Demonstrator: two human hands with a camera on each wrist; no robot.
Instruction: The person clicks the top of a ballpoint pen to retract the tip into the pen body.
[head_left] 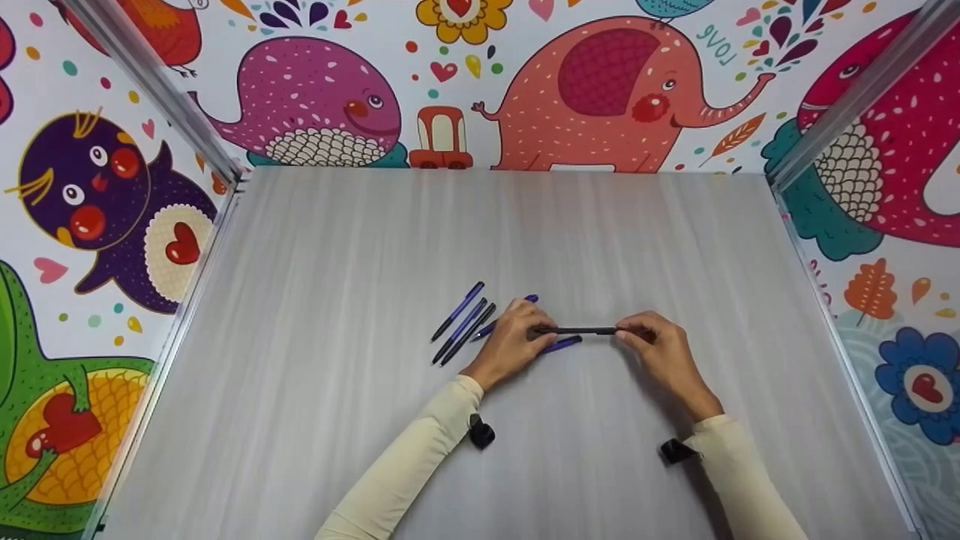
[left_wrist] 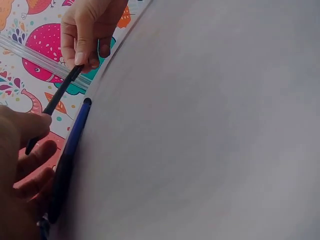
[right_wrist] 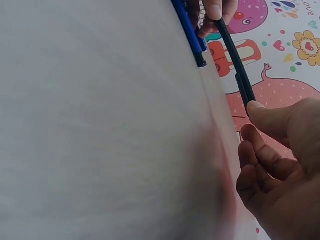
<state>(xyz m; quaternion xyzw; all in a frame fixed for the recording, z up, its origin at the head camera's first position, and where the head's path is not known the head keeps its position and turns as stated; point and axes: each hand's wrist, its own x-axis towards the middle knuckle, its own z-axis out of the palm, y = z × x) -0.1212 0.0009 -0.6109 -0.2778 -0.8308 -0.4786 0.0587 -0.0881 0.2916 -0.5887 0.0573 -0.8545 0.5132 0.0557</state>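
A black pen (head_left: pixel 586 331) is held level between the two hands, raised off the table. My left hand (head_left: pixel 514 339) pinches one end of it, and my right hand (head_left: pixel 660 346) pinches the other end, where a clip shows in the right wrist view. On the table beneath the left hand lies a blue pen (head_left: pixel 562 344), partly covered by that hand. Another blue pen (head_left: pixel 532 298) pokes out behind the left hand's fingers. To the left of that hand, a blue-and-black pen (head_left: pixel 458 311), a second one (head_left: pixel 460 331) and a mostly black pen (head_left: pixel 469 334) lie slantwise, side by side.
The pens lie on a grey wood-grain table (head_left: pixel 337 300). Walls with printed cartoon animals, such as an elephant (head_left: pixel 600 105), stand at its back and sides. Metal posts (head_left: pixel 847 105) rise at the back corners. Each sleeve carries a small black wrist device (head_left: pixel 481 433).
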